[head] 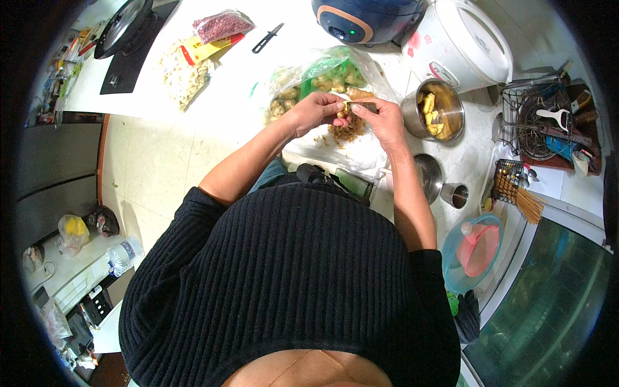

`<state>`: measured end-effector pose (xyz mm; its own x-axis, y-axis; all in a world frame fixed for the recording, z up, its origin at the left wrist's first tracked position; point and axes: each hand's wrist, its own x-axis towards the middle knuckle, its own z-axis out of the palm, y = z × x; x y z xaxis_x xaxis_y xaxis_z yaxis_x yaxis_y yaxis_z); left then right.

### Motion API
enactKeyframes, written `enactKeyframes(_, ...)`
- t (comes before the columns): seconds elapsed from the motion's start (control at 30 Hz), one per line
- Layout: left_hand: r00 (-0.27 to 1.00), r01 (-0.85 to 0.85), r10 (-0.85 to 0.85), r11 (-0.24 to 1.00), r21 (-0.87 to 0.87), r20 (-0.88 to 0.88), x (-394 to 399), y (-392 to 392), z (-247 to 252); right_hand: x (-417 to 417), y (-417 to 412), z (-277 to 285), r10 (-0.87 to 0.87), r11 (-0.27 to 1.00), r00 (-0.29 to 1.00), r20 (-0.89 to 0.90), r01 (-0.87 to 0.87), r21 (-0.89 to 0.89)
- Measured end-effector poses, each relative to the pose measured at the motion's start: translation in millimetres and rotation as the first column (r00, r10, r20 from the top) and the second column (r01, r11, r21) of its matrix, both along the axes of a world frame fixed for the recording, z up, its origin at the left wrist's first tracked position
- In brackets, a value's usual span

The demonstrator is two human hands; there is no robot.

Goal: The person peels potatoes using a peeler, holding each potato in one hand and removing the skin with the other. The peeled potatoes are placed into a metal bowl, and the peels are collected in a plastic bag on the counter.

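Above a pile of brown peelings (349,134) on white plastic, my left hand (316,111) holds a small piece of yellowish ginger root (342,113) between thumb and fingers. My right hand (384,121) grips a dark, flat tool (367,106), its kind unclear, against that piece. Just behind both hands lies an open clear plastic bag (377,77) with unpeeled ginger roots (288,95) and a green bag (309,87) inside. To the right of my right hand, a steel pot (408,113) holds peeled yellow pieces (429,103).
A paring knife (267,38) lies behind the bag, near packets of red beans (220,26) and pale nuts (181,77). A blue rice cooker (367,19) and white lidded container (454,43) stand behind. Steel bowl (428,176), steel cup (454,195) and wire rack (512,96) are right.
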<state>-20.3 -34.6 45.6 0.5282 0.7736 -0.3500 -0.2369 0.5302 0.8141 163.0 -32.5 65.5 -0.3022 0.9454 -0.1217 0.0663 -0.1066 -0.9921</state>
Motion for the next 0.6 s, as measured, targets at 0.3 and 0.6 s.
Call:
enactKeyframes(0.3, 0.982, 0.109, -0.095, 0.991, -0.081, 0.161, -4, 0, -1, 9, 11, -1, 0.041, 0.992, 0.995, -0.085, -0.051, -0.116)
enactKeyframes(0.6, 0.94, 0.023, 0.044, 0.981, -0.191, 0.339, -14, 0, -4, 6, 2, -16, -0.288, 0.931, 0.858, -0.425, 0.147, -0.335)
